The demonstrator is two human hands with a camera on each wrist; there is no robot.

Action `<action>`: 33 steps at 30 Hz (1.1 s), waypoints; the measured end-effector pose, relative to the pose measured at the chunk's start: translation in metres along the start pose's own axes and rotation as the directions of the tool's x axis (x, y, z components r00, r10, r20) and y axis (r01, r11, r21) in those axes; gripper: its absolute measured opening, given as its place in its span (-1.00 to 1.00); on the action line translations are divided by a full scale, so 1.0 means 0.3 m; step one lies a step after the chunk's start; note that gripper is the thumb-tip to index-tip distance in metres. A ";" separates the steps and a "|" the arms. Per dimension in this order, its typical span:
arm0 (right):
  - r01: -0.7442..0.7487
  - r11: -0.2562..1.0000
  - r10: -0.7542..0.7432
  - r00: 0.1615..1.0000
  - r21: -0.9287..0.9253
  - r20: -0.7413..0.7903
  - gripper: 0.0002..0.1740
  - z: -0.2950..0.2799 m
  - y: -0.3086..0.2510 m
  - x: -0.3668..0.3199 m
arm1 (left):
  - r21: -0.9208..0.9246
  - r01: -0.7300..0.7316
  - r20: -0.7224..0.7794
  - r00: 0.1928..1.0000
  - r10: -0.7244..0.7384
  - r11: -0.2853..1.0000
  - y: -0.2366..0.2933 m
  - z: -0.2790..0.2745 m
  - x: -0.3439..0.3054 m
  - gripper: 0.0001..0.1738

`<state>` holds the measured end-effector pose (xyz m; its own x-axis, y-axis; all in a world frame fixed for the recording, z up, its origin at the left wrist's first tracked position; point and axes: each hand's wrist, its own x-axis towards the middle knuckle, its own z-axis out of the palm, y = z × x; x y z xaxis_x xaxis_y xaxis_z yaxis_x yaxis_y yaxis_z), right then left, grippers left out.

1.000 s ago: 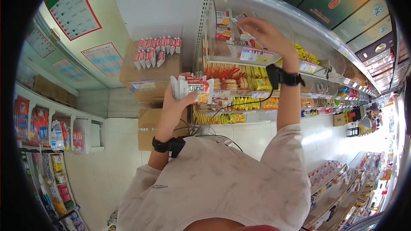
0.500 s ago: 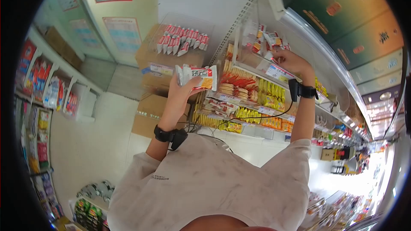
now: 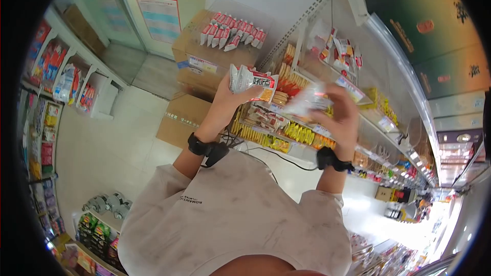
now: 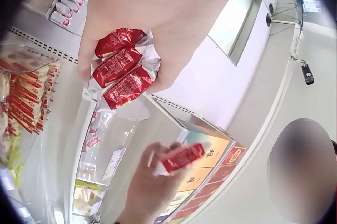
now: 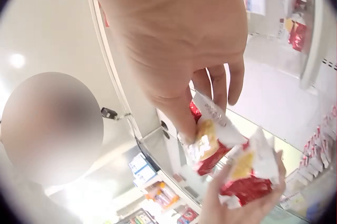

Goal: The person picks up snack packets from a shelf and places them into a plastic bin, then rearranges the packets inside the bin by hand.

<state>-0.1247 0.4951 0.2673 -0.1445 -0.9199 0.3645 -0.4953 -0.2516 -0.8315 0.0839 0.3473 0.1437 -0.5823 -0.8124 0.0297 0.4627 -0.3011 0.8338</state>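
Observation:
In the head view my left hand (image 3: pixel 225 105) grips a stack of red-and-white biscuit packets (image 3: pixel 255 82), thumb across the front. Three red packet ends (image 4: pixel 122 66) show side by side in the left wrist view. My right hand (image 3: pixel 341 120) pinches one more biscuit packet (image 3: pixel 309 101), blurred, just right of the stack. The right wrist view has that packet (image 5: pixel 210 137) between thumb and fingers, close to the left hand's stack (image 5: pixel 250 174). Behind the right hand, a clear shelf bin holds a few similar packets (image 3: pixel 345 51).
A clear box of similar packets (image 3: pixel 232 33) in rows stands on a cardboard carton (image 3: pixel 197 74) at the left. Below the bin, shelves carry yellow snack packs (image 3: pixel 299 134). Large green gift boxes (image 3: pixel 424 30) line the upper right. A dark cable (image 3: pixel 276 159) hangs between the wrists.
My right hand has reached into the shelf bin, taken a biscuit packet and drawn it back toward the left hand. The left hand keeps its stack. The head view has turned.

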 end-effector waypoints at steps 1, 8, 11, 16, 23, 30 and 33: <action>0.078 0.989 -0.068 0.994 -0.122 0.085 -0.48 0.055 0.009 0.027 | -0.035 0.017 0.045 0.999 -0.016 0.999 0.003 0.007 -0.007 -0.40; 0.071 0.997 -0.070 0.994 -0.011 0.088 -0.63 0.238 0.086 0.052 | -0.232 0.121 0.127 0.988 -0.093 0.965 0.024 -0.025 -0.052 -0.40; 0.001 0.965 -0.029 0.994 0.261 0.103 -0.61 0.301 0.083 0.059 | -0.253 0.099 0.085 0.993 -0.079 0.962 0.046 -0.041 -0.055 -0.41; 0.019 0.976 -0.040 0.995 0.215 0.094 -0.59 0.394 0.080 0.089 | -0.247 0.018 0.114 0.993 0.010 0.969 0.072 -0.121 -0.068 -0.40; 0.045 0.990 -0.056 0.996 0.137 0.076 -0.59 0.552 0.047 0.115 | -0.338 0.137 0.101 0.989 -0.109 0.931 0.141 -0.253 -0.096 -0.35; 0.095 0.995 -0.094 0.981 0.001 0.172 -0.53 0.649 -0.030 0.138 | -0.371 0.051 0.203 0.979 0.027 0.927 0.173 -0.377 -0.148 -0.24; 0.045 0.995 -0.060 0.981 0.086 0.182 -0.50 0.664 -0.010 0.135 | -0.224 -0.003 0.243 0.968 0.059 0.975 0.202 -0.413 -0.164 -0.09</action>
<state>0.0417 0.3987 0.2011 0.0438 -0.9427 0.3308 -0.4261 -0.3171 -0.8473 0.2235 0.3072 0.1245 -0.6990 -0.6831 0.2117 0.6024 -0.4028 0.6891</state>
